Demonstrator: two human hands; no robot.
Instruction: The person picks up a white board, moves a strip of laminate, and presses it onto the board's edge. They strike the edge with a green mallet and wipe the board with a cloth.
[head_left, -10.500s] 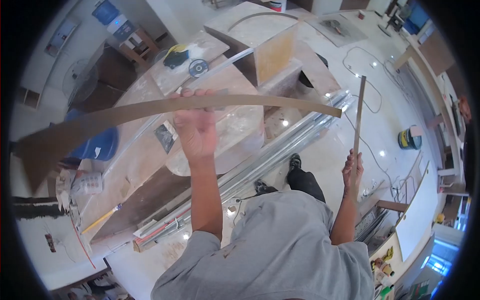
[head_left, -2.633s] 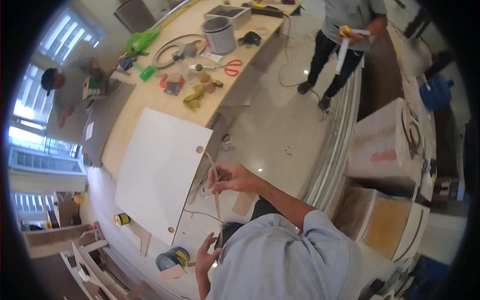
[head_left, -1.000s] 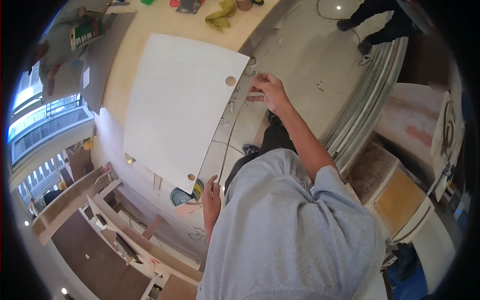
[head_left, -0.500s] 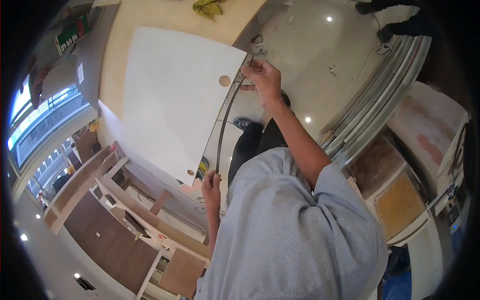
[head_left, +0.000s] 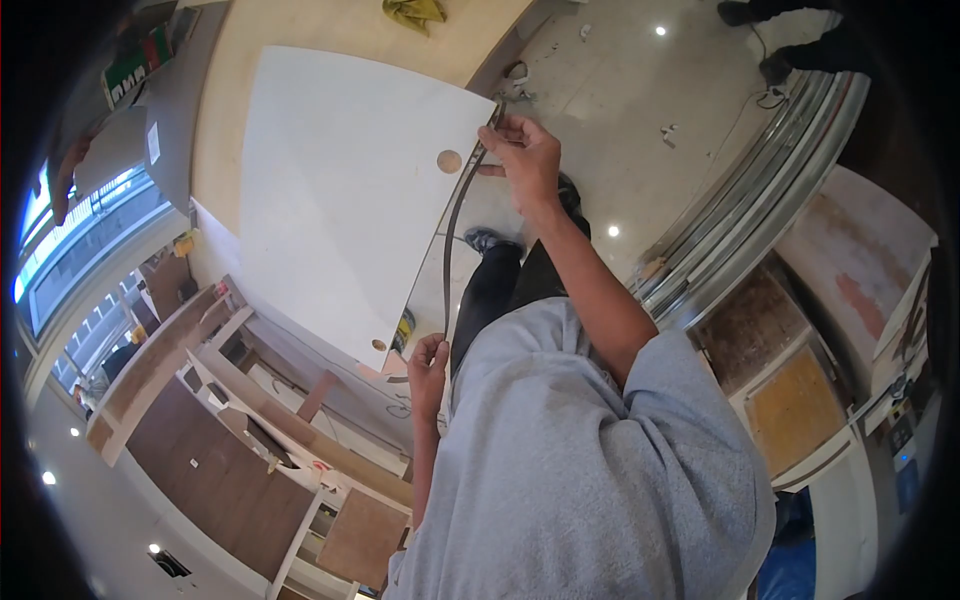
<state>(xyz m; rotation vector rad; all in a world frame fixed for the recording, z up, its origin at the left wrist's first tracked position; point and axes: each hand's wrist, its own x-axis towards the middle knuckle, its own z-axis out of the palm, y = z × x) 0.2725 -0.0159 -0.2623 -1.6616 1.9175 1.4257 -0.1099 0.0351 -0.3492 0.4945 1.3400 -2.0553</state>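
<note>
A long, thin, dark strip (head_left: 448, 270), which looks like edge banding, bows between my two hands. My right hand (head_left: 527, 160) pinches its upper part at the edge of a white panel (head_left: 345, 190), close to the panel's far right corner. Lower down, my left hand (head_left: 428, 372) has the strip between thumb and fingers, slightly off the panel's near corner. Between the hands, the strip curves away from the panel edge. Two round holes show in the panel near that edge.
The panel lies on a pale wooden board (head_left: 222, 150), with a yellow-green cloth (head_left: 414, 14) at its far end. Long metal profiles (head_left: 765, 200) run along the right. Another person's shoes (head_left: 775, 68) are at the top right. Wooden cabinet frames (head_left: 220, 470) stand at the lower left.
My left hand has moved slightly right and up, and the strip's lower part has shifted right. My right hand stays near the panel corner, the strip there closer to the edge.
</note>
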